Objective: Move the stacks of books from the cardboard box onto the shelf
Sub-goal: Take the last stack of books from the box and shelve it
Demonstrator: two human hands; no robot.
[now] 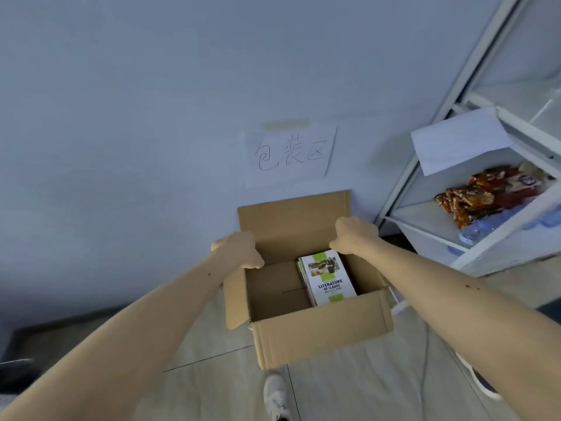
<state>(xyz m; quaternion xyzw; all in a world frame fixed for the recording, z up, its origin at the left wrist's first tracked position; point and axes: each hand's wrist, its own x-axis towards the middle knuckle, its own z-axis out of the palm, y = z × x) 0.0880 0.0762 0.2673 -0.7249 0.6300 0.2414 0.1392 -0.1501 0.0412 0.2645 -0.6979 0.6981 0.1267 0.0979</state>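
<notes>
A pale wall (136, 117) fills most of the view, meeting a light tiled floor (364, 375) at the bottom. At the right stands a white metal shelf (425, 214), its frame running up out of the picture; on one level lie red and orange snack packets (485, 196) with some clear plastic bottles (482, 229) just in front of them, and a blank sheet of paper (458, 138) hangs from the level above. The cardboard box (321, 332) sits open on the floor against the wall, near the shelf's foot, with its flaps turned up and out. A paper sign (291, 153) with handwritten characters is taped to the wall just above the box. Inside the box, against its right wall, lies a stack of books (326, 281); the top cover is white and green and reads "LITERATURE OF CLASSIC", and the box bottom beside the stack is bare cardboard. Both bare forearms reach forward to the box. The left hand (239, 250) has its fingers curled over the top edge of the left flap, gripping it. The right hand (353, 235) is curled over the right side of the box near the back flap, holding the cardboard there, just above the books without touching them. A white shoe (276, 396) shows on the floor below the box.
</notes>
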